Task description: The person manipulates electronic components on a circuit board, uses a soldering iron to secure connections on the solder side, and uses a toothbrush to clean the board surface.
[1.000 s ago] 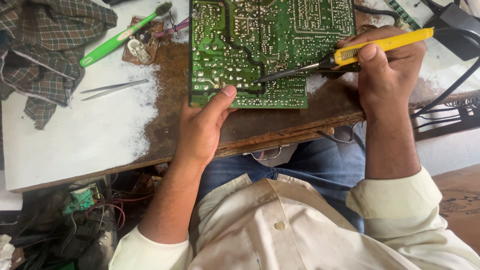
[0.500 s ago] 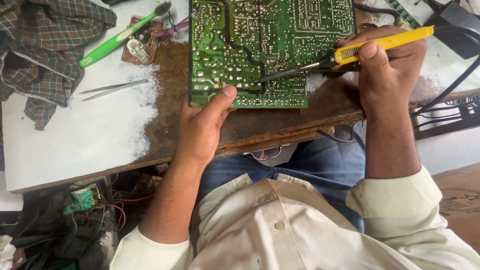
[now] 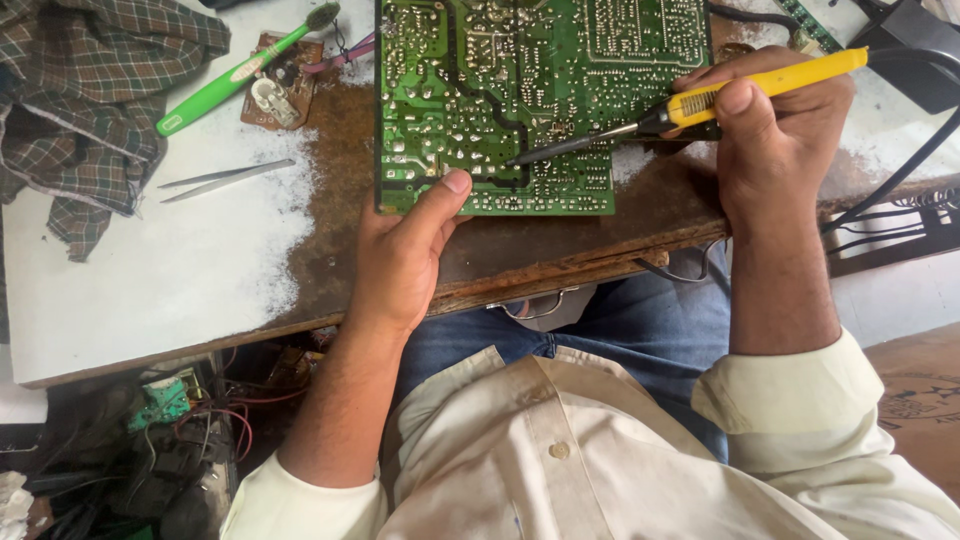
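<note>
Here the right hand [image 3: 775, 150] has its fingers curled tight around the yellow handle of a soldering iron [image 3: 700, 102], thumb pressed on top, the dark shaft slanting down toward eight o'clock so that its tip rests on the solder side of a green circuit board [image 3: 500, 90]. The left hand [image 3: 405, 255] comes up from six o'clock; its thumb lies flat on the board's near edge, while the other fingers are tucked under the board and hidden, so how far they are curled I cannot tell. The board lies on a worn brown and white table [image 3: 150, 280], taking up the twelve o'clock part of the view, its near edge close to the table's front rim. A black cable [image 3: 900, 170] runs off from the iron toward three o'clock. At ten o'clock from the left hand lie metal tweezers [image 3: 225, 180], and beyond them a green toothbrush [image 3: 235, 75] just beside a small brown board [image 3: 280, 85]. A checked cloth [image 3: 90, 90] is heaped at the far nine o'clock side. Under the table, at seven o'clock, sits a tangle of wires and parts [image 3: 170, 420].
</note>
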